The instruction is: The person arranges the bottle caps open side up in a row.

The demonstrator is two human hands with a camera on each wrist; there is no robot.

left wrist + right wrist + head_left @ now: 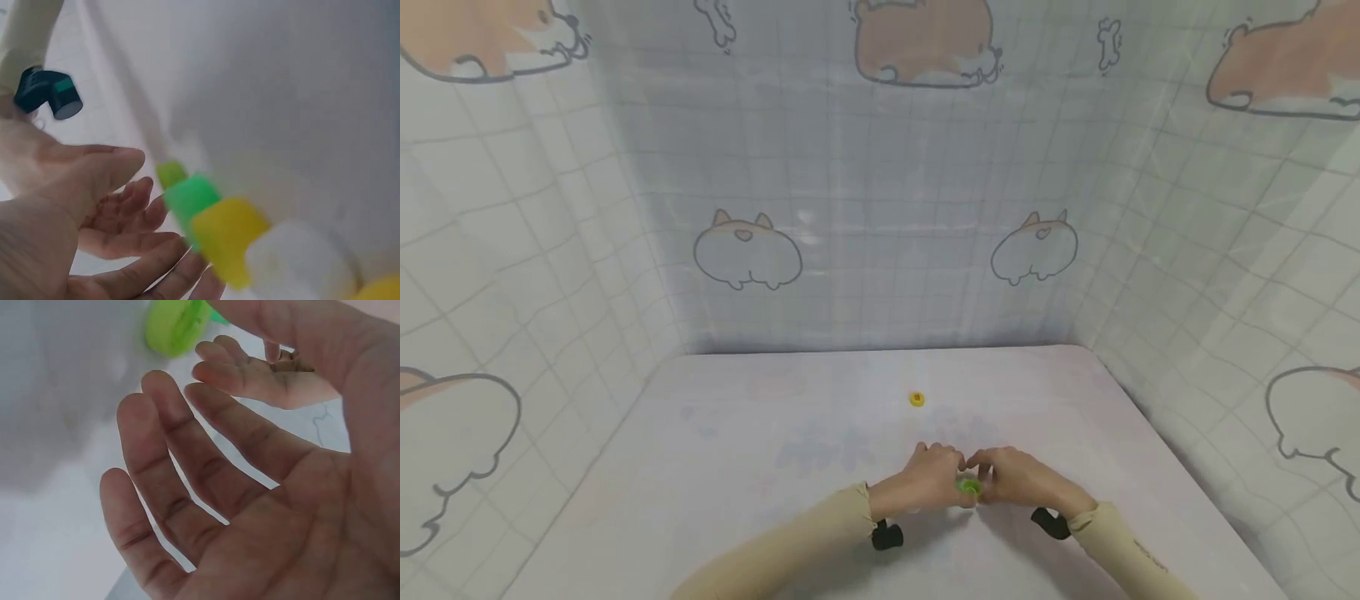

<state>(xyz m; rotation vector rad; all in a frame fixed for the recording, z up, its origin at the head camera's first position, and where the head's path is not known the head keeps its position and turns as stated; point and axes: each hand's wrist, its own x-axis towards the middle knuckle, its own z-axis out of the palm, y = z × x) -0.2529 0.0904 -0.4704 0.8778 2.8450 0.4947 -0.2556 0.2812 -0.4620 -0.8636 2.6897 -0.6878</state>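
Observation:
Just in front of the person, both hands come close together around a small light-green piece [970, 486]. In the left wrist view it ends a blurred row, followed by a green piece [192, 200], a yellow piece [228, 234] and a white round piece [297, 262]; how they are joined I cannot tell. The left hand [934, 477] has its thumb raised and its fingers extended beside the row. The right hand [1018, 477] spreads loosely bent fingers, palm facing its camera, with the light-green piece [177, 328] beyond the fingertips.
A small round yellow piece [917, 399] with a dark mark lies farther back on the white table [737, 442]. Pale grid-patterned curtains [887, 167] with dog drawings enclose the back and both sides. Dark wrist cameras [887, 535] hang below the wrists.

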